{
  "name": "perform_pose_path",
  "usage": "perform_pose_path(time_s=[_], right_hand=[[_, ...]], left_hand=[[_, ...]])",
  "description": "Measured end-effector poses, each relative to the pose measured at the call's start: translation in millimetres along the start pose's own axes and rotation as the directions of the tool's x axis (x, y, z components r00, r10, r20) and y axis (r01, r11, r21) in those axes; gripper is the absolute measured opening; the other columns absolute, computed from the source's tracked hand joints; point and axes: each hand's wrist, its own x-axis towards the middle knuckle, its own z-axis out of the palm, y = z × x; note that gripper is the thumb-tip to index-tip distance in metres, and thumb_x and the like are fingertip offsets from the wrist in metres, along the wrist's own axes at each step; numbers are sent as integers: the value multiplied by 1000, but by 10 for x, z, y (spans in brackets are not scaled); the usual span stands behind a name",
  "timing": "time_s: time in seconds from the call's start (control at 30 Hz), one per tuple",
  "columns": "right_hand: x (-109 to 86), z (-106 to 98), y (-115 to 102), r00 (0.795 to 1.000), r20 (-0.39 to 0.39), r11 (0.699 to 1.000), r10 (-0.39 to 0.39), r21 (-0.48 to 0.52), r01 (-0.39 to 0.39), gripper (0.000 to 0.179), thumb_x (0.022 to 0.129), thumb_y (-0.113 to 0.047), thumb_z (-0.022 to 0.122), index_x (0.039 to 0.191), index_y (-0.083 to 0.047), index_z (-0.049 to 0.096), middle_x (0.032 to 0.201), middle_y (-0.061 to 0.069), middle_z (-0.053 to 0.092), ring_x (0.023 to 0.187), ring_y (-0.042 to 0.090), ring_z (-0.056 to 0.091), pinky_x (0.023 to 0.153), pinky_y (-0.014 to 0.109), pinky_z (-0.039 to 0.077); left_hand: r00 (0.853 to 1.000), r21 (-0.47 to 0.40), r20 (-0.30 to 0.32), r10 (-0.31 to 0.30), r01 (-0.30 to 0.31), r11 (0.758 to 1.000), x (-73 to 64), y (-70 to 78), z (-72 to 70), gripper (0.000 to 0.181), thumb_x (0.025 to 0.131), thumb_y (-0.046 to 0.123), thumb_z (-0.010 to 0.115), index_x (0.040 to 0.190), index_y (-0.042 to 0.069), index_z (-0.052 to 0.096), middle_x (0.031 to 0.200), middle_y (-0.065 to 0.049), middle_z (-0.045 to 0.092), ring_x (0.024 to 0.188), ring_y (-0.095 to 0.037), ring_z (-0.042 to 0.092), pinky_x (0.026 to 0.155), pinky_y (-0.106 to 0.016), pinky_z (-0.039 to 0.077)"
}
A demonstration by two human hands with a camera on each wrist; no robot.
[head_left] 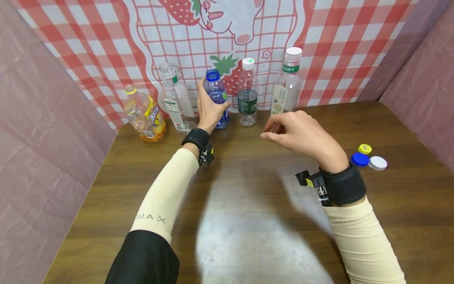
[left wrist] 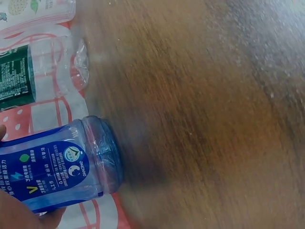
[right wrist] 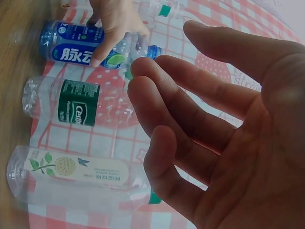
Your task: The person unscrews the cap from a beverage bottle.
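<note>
My left hand (head_left: pixel 210 108) grips an uncapped blue plastic bottle (head_left: pixel 216 94) around its middle, thumb on the right side. The bottle stands upright near the back of the table; its blue label (left wrist: pixel 47 167) fills part of the left wrist view. My right hand (head_left: pixel 301 134) hovers over the table with loosely curled fingers (right wrist: pixel 147 102), holding nothing. Just behind it is a tall clear bottle (head_left: pixel 291 88) with a white cap, its lower part hidden by the hand. Between the hands stands a smaller clear bottle (head_left: pixel 247 98) with a green label and white cap.
Left of the blue bottle are an uncapped clear bottle (head_left: pixel 177 104) and a yellow-labelled bottle (head_left: pixel 146 116). A yellow cap (head_left: pixel 364 149), a blue cap (head_left: pixel 360 159) and a white cap (head_left: pixel 378 163) lie together at the right. A red-and-white checked cloth (head_left: pixel 340 51) hangs behind the wooden table (head_left: pixel 117 205).
</note>
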Motion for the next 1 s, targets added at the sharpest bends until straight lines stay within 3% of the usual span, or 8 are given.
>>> perform_pose_path(time_s=[0.23, 0.47, 0.63, 0.77, 0.9, 1.0], right_hand=[[-6, 47, -19, 1000, -11, 1000, -15, 6, 15, 15, 86, -36, 69, 91, -22, 72, 72, -8, 68, 65, 8, 59, 61, 30, 44], [-26, 39, -9, 1000, -18, 1000, -9, -5, 9, 16, 87, -37, 68, 91, -22, 72, 72, -8, 68, 65, 8, 59, 61, 31, 43], [-40, 3, 0, 1000, -14, 1000, -5, -5, 5, 17, 87, -36, 68, 93, -21, 72, 74, -6, 68, 66, 9, 59, 60, 31, 43], [-46, -15, 3, 1000, -10, 1000, -8, -4, 8, 19, 88, -37, 67, 93, -20, 73, 73, -5, 68, 65, 10, 58, 59, 31, 43], [-41, -28, -3, 1000, -10, 1000, -8, -3, 8, 19, 88, -38, 67, 92, -20, 73, 74, -5, 68, 65, 10, 59, 60, 31, 43], [-37, -42, -10, 1000, -13, 1000, -3, -1, 3, 18, 88, -37, 67, 92, -21, 73, 74, -5, 68, 65, 10, 59, 60, 31, 43]], left_hand=[[999, -4, 29, -42, 42, 999, -49, 5, -25, 111, 66, 14, 86, 149, 33, 15, 146, -4, 40, 129, -21, 45, 106, -40, 40], [997, 28, 47, -53, 52, 998, -120, 73, -85, 119, 65, 25, 88, 151, 33, 6, 158, 0, 21, 142, -17, 29, 115, -38, 29], [999, 36, 30, 14, -15, 999, -285, 170, -205, 117, 66, 31, 86, 152, 30, 7, 157, -6, 23, 144, -18, 26, 115, -36, 29], [997, 32, -25, 72, -71, 997, -514, 212, -295, 110, 67, 33, 84, 151, 29, 13, 153, -7, 30, 142, -16, 30, 114, -33, 29], [978, 22, -108, 176, -175, 984, -809, 268, -325, 95, 68, 32, 82, 146, 21, 28, 142, -6, 41, 132, -17, 41, 111, -32, 34], [962, -21, -105, 253, -256, 966, -1002, 340, -307, 85, 69, 31, 81, 140, 15, 36, 134, -9, 47, 124, -18, 47, 105, -31, 39]])
